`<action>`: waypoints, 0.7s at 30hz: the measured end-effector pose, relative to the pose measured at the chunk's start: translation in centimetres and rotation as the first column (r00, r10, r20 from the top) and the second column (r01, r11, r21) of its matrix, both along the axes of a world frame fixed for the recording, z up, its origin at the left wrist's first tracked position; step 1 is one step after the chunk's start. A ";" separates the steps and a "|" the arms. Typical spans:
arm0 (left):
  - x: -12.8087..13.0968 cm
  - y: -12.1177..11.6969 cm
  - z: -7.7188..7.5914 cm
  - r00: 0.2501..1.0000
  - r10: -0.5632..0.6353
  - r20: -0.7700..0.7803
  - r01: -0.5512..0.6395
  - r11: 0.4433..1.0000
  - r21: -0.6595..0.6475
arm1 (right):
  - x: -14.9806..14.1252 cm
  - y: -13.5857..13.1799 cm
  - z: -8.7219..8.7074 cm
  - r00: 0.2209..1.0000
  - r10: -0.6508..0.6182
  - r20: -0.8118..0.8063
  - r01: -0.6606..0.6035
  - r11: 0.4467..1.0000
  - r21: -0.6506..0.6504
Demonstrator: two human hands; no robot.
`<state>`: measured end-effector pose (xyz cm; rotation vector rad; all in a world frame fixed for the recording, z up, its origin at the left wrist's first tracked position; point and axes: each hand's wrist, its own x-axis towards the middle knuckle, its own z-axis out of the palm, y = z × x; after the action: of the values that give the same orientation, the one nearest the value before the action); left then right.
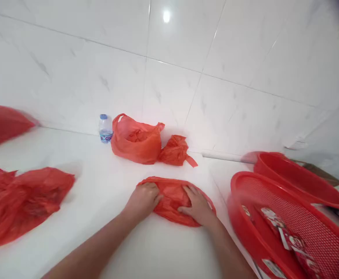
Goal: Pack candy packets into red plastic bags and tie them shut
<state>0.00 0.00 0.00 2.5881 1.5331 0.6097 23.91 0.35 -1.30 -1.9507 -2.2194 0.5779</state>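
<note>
A thin red plastic bag lies with its mouth open on the white table in front of me. My left hand is closed on the bag's left edge, with fingers curled. On the right side, my right hand rests with thumb and fingers apart, its fingertips touching the inside of the bag. Just beyond stand a fuller red plastic bag with loop handles and a smaller crumpled red bag. What the fuller bag holds is hard to make out.
A small water bottle stands against the tiled wall. More red bags lie at the left. Right of the table sit a red mesh basket holding printed red packets and another red basin.
</note>
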 end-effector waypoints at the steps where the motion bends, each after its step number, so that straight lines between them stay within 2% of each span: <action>1: -0.2 0.1 -0.1 0.999 -0.033 0.015 0.033 0.999 0.027 | 0.0 -0.1 0.0 1.000 -0.002 0.010 0.003 1.000 -0.018; 5: -0.6 0.2 -0.1 0.976 -0.207 0.062 0.195 0.968 0.161 | 0.0 -0.3 -0.2 0.999 0.016 0.028 -0.016 1.000 0.008; 9: -0.2 -0.8 0.2 0.933 -0.352 0.078 0.322 0.910 0.261 | -0.2 -0.7 -0.7 0.999 0.042 0.002 -0.042 0.985 0.166; 12: 0.8 -1.9 0.1 0.905 -0.423 0.053 0.406 0.893 0.196 | -0.3 -0.8 -1.0 0.999 0.033 -0.020 -0.027 0.966 0.256; 16: 2.0 -2.9 -0.4 0.888 -0.451 -0.083 0.456 0.888 0.054 | 0.0 -0.4 -1.4 1.000 0.004 -0.021 0.003 0.956 0.295; 21: 2.3 -3.4 -0.7 0.887 -0.453 -0.091 0.460 0.884 0.085 | 0.4 0.0 -1.6 0.999 0.025 -0.023 -0.015 0.937 0.348</action>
<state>2.32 -3.41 -0.73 2.9254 0.8588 0.5611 24.31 0.36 -2.94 -1.7305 -2.1497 0.1911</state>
